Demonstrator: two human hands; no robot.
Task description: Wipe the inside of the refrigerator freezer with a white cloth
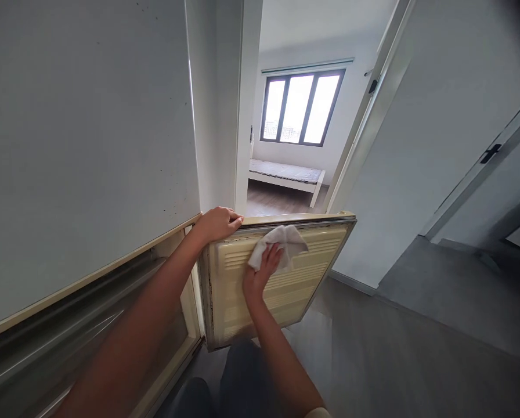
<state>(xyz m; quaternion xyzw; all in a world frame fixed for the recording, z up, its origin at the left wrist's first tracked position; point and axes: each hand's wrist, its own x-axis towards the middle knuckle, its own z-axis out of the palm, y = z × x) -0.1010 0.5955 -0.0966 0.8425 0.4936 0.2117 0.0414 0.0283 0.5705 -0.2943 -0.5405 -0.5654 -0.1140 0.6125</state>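
Observation:
A cream fridge door [329,247] stands swung open before me, its ribbed inner panel facing me and a dark, stained gasket along its edges. Over the door's top edge, near the hinge side, my left hand [219,223] is curled, with the thumb on my side and most fingers hidden. My right hand [264,270] presses a crumpled white cloth [289,241] against the upper part of the inner panel. The fingers are bent into the cloth, which partly hides the ribs.
At left is the fridge body with its open lower compartment [112,325], below a flat grey surface [86,145]. Beyond the door, a doorway leads to a room with a bed [286,171] and a window [302,107]. My knees [242,371] are close under the door, above grey flooring [373,348].

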